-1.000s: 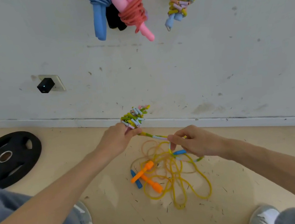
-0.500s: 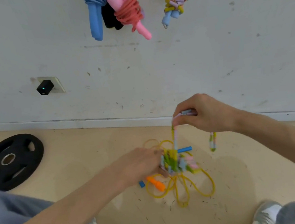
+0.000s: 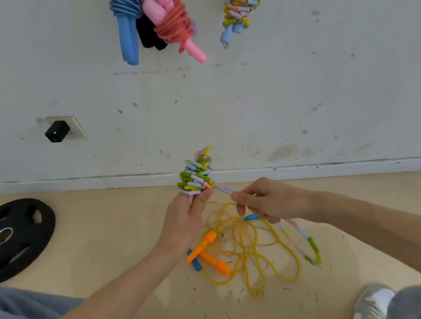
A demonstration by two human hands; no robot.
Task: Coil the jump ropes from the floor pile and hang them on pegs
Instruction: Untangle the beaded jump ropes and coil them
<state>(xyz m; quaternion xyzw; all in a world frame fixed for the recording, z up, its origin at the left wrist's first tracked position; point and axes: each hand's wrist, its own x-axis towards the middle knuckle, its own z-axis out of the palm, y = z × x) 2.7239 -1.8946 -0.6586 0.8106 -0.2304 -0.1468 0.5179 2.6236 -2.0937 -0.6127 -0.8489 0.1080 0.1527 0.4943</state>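
Observation:
My left hand point(image 3: 185, 219) grips the base of a coiled bundle of a pastel beaded jump rope point(image 3: 196, 175), held upright above the floor. My right hand point(image 3: 267, 201) pinches the same rope's loose strand just right of the bundle; the tail point(image 3: 305, 240) hangs down behind the hand. On the floor below lies a tangled yellow jump rope point(image 3: 244, 250) with orange handles point(image 3: 210, 254), plus blue handle pieces point(image 3: 194, 262). High on the wall hang coiled ropes: a blue one point(image 3: 127, 23), a pink one point(image 3: 174, 23) and a beaded one point(image 3: 238, 7).
A black weight plate point(image 3: 9, 237) lies on the floor at the left. A black plug point(image 3: 56, 131) sits in a wall socket. My shoes point(image 3: 373, 303) and grey trouser legs point(image 3: 19, 315) frame the bottom. The white wall and baseboard point(image 3: 337, 167) stand just behind.
My left hand has lifted the beaded bundle from near the floor pile up to the baseboard height. My right hand has come down and now draws the strand sideways from the bundle.

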